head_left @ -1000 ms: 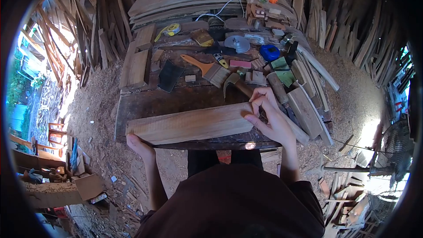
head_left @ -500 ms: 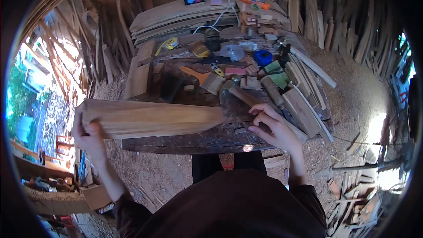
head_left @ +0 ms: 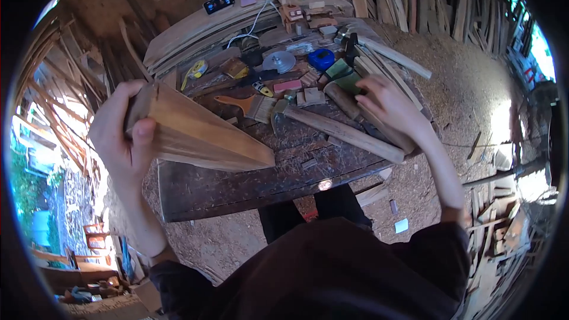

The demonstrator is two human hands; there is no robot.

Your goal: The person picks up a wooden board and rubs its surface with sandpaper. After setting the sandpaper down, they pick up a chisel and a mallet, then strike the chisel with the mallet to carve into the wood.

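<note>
My left hand (head_left: 123,133) grips the near end of a long pale wooden board (head_left: 201,133) and holds it lifted above the left part of the dark workbench (head_left: 249,186). The board's far end points toward the bench's middle. My right hand (head_left: 391,105) rests palm down on wooden pieces (head_left: 385,130) at the bench's right side, beside a green-topped block (head_left: 342,74). Whether its fingers are closed on a piece I cannot tell. A hammer with a long wooden handle (head_left: 344,133) lies just left of that hand.
The bench holds a paintbrush (head_left: 246,104), a yellow tape measure (head_left: 195,71), a round metal disc (head_left: 278,61), a blue roll (head_left: 322,58) and small blocks. A phone (head_left: 218,3) and white cable lie on stacked planks behind. Wood offcuts stand all around; sawdust covers the ground.
My left hand lifted the board off the bench and swung it up and to the left. My right hand let go of the board and moved right onto the wooden pieces.
</note>
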